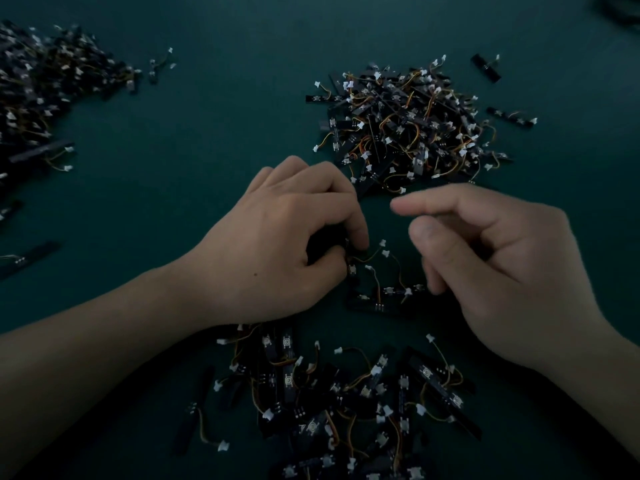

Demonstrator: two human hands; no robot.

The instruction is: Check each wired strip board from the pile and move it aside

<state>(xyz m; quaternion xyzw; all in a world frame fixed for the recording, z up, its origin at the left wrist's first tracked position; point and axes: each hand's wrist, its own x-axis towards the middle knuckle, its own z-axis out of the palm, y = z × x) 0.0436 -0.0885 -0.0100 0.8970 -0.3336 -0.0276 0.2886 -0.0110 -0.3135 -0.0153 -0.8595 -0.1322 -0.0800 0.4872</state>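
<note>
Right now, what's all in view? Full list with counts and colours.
table mat: one, dark green, under everything.
far pile: one heap, boards uncountable, black strips with white connectors and orange-yellow wires, upper right of centre.
left pile: one heap, same parts, upper left edge.
near pile: one spread heap, same parts, bottom centre.
small cluster: a few boards, black, between the hands.
stray boards: several, black, singly beside the far pile and at the left edge.
dark object: one, top right corner, unidentifiable.
left hand: fingers curled, gripping the small cluster's edge.
right hand: loosely curled, holding nothing.
</note>
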